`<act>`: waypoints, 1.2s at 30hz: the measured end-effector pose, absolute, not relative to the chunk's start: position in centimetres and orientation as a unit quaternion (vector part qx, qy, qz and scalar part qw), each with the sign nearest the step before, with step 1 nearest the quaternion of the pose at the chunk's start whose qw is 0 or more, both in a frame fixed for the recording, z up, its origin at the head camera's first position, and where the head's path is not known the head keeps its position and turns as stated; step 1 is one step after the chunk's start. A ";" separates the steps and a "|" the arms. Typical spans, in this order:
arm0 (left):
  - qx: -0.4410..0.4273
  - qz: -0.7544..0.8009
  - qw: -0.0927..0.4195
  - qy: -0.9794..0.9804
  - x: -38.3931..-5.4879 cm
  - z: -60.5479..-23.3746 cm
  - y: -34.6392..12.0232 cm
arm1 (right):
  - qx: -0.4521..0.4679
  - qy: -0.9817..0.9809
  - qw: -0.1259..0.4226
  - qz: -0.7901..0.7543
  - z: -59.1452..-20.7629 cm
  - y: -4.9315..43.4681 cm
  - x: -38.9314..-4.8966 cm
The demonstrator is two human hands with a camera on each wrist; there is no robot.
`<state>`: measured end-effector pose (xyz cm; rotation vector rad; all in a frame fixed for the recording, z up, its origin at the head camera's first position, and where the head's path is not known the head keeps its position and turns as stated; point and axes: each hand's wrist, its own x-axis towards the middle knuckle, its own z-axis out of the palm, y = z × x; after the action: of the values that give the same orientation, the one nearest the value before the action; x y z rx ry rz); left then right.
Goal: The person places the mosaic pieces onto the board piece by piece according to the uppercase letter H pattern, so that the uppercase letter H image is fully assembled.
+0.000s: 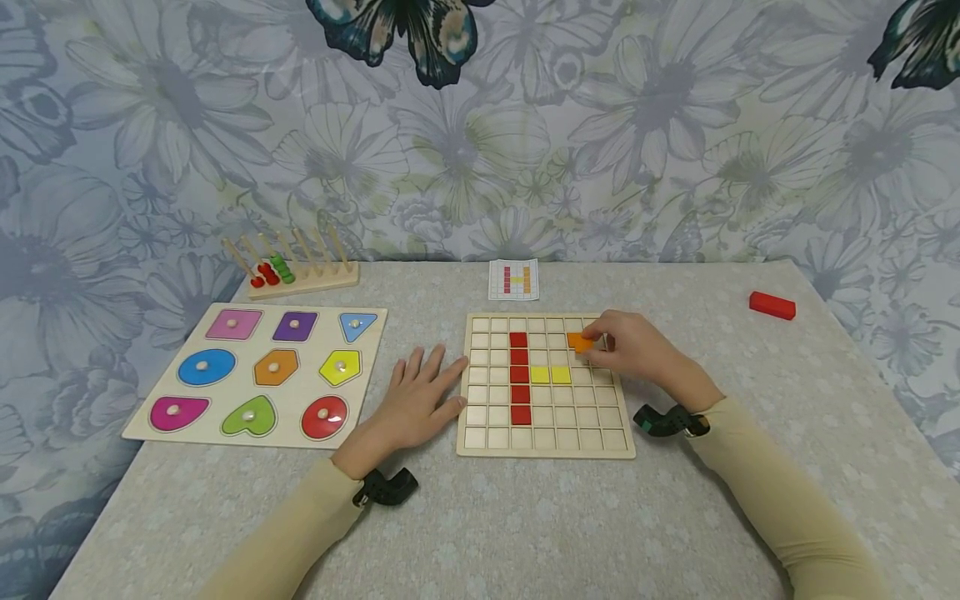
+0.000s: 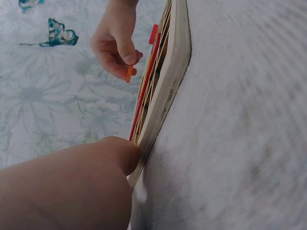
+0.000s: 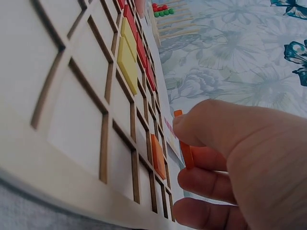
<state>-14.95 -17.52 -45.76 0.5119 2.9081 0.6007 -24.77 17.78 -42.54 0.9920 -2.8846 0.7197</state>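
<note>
A wooden grid board point(image 1: 546, 443) lies on the table. Several red tiles point(image 1: 519, 375) form a column in its cells, with two yellow tiles point(image 1: 560, 375) in a row beside them. One orange tile point(image 3: 159, 157) sits in a cell toward the board's upper right. Close over that part, my right hand point(image 1: 637, 350) pinches another orange tile point(image 3: 186, 155) between thumb and fingers, its edge showing in the left wrist view. My left hand point(image 1: 408, 408) rests on the table with fingers spread, fingertips at the board's left edge.
Behind the board lies a small pattern card point(image 1: 513, 293). A knobbed shape puzzle point(image 1: 285, 417) is at the left, and a peg stand point(image 1: 322, 279) with red and green beads stands behind it. A red block point(image 1: 772, 306) lies at the far right. A flowered wall rises behind the table.
</note>
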 end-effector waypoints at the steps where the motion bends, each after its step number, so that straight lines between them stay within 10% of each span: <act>1: 0.169 0.199 0.064 0.963 -15.0 -45.8 -17.5 | 0.318 -0.920 0.003 0.230 -42.5 17.7 -24.7; 36: 0.168 0.194 0.066 0.964 -15.1 -46.0 -17.6 | 0.335 -0.913 -0.010 0.233 -43.6 17.7 -24.6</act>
<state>-15.07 -17.63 -45.99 0.5067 2.9087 0.5849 -24.59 17.68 -43.62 1.0609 -2.8867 0.7370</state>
